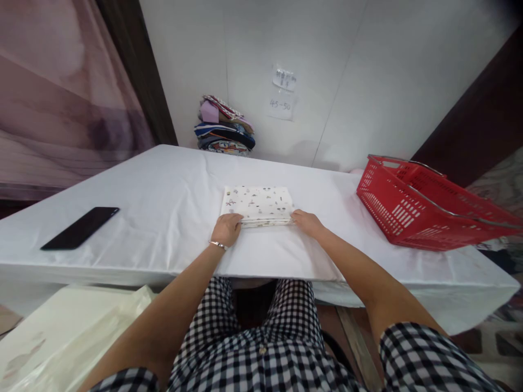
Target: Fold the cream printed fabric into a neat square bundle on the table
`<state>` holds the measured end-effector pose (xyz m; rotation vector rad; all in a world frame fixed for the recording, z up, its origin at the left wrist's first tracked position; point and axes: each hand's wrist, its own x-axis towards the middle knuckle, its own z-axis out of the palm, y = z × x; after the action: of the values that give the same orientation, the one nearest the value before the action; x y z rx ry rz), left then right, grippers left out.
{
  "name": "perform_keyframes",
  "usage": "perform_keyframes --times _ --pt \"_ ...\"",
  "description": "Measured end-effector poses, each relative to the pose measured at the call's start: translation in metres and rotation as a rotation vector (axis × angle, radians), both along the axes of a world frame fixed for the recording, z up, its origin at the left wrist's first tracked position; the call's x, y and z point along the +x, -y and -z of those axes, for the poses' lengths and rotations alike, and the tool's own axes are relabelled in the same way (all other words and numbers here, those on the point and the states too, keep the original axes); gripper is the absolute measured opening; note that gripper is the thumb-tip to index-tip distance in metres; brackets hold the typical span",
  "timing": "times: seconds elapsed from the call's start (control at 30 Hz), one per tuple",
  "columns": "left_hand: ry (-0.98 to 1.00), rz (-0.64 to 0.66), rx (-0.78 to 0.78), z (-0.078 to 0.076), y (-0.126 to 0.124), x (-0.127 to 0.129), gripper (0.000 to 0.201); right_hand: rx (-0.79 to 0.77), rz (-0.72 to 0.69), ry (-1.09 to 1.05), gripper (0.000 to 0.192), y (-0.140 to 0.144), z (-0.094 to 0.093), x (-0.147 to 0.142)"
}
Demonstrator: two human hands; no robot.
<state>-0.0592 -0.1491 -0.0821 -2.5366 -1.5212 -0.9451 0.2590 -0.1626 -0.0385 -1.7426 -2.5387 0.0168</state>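
A folded white cloth (pixel 258 203) with small printed motifs lies flat on the white-covered table (pixel 163 218) in front of me. Its layers show along the near edge. My left hand (pixel 227 228), with a silver bracelet at the wrist, grips the near left corner, fingers closed over the edge. At the near right corner my right hand (pixel 307 222) pinches the same layers. The fingertips are partly hidden by the hands and the cloth.
A red plastic basket (pixel 408 207) with metal handles stands on the table at right. A black tablet or phone (pixel 79 228) lies at left. Folded fabrics (pixel 224 128) are stacked at the back against the wall, below paper notes (pixel 281 92).
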Motion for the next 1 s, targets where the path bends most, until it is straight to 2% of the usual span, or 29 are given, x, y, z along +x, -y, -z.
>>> perform_keyframes --times 0.33,0.53,0.63,0.73,0.9,1.0 --pt "-0.062 -0.05 -0.012 -0.006 0.008 0.0 0.029 0.11 0.073 -0.089 0.03 0.005 0.026 0.003" --pt "-0.133 -0.053 -0.03 -0.013 0.011 0.0 0.028 0.113 0.075 -0.11 0.031 0.009 0.021 0.001" --pt "-0.14 -0.044 -0.034 -0.013 0.014 -0.002 0.029 0.166 0.043 -0.042 0.033 0.013 0.015 -0.007" --pt "-0.136 -0.051 -0.021 -0.01 0.018 -0.003 0.032 0.279 -0.006 -0.022 0.042 0.018 0.015 -0.021" --pt "-0.139 -0.073 -0.033 -0.008 0.019 -0.002 0.032 0.291 -0.122 -0.089 0.045 0.016 0.03 -0.048" --pt "-0.133 -0.083 -0.042 -0.008 0.017 0.0 0.031 0.283 -0.122 -0.16 0.043 0.012 0.04 -0.057"
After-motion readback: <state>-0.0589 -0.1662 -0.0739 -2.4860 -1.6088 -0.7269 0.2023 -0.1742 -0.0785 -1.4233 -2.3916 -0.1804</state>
